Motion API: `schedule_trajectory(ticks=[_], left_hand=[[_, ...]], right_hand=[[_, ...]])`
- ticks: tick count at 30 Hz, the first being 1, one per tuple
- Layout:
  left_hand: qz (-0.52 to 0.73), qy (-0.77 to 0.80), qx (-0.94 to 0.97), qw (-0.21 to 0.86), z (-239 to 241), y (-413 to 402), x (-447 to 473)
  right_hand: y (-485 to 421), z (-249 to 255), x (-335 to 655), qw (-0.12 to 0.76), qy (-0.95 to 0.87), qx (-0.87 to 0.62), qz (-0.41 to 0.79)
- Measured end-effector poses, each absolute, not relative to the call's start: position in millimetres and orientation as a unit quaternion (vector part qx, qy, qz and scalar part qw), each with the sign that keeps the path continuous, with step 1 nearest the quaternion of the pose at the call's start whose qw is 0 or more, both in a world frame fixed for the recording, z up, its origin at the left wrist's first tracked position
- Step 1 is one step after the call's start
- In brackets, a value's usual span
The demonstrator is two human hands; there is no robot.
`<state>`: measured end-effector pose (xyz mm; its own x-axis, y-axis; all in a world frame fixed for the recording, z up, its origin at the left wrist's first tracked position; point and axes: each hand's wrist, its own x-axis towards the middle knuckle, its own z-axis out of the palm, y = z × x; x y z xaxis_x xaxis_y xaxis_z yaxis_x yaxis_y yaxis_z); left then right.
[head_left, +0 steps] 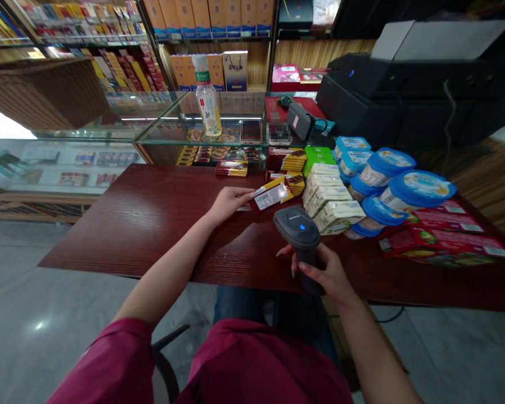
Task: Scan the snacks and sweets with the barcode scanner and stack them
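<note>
My right hand point(322, 274) is wrapped round the handle of a dark barcode scanner point(298, 229), whose head points toward the table's middle. My left hand point(227, 202) pinches a yellow chocolate bar point(271, 194), label side up, just above the dark red table point(151, 219). The scanner's head sits close below and right of the bar. Behind the bar lie more bars of the same kind point(286, 161) in small stacks.
Right of the scanner stand white boxes point(330, 199), blue-lidded tubs point(398, 188) and red packets point(441, 235). A green packet point(317, 156) lies behind them. A drink bottle point(206, 98) stands on a glass counter point(164, 132). A black printer point(404, 95) sits at back right.
</note>
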<state>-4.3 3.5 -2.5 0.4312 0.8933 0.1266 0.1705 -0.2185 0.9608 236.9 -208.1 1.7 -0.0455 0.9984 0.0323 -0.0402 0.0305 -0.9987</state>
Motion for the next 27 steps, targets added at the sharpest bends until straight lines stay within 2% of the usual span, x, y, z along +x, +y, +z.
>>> schedule_trajectory(ticks=[6, 13, 16, 23, 27], left_hand=[[0.336, 0.366, 0.693, 0.522, -7.9, -1.8, 1.9], [0.328, 0.407, 0.702, 0.484, -10.9, -0.9, 1.9], [0.364, 0.383, 0.709, 0.467, -11.1, 3.7, -2.1], [0.549, 0.451, 0.676, 0.194, 9.2, 30.6, -41.6], [0.492, 0.471, 0.724, 0.108, 5.1, 52.4, -66.7]], right_hand=[[-205.7, -2.0, 238.9, 0.488, -0.531, -0.474, 0.505], [-204.2, -16.0, 244.6, 0.486, -0.545, -0.462, 0.504], [-205.5, -15.3, 245.4, 0.488, -0.538, -0.466, 0.506], [-205.4, -8.7, 247.3, 0.48, -0.535, -0.471, 0.512], [-205.2, -7.6, 245.6, 0.489, -0.523, -0.477, 0.51]])
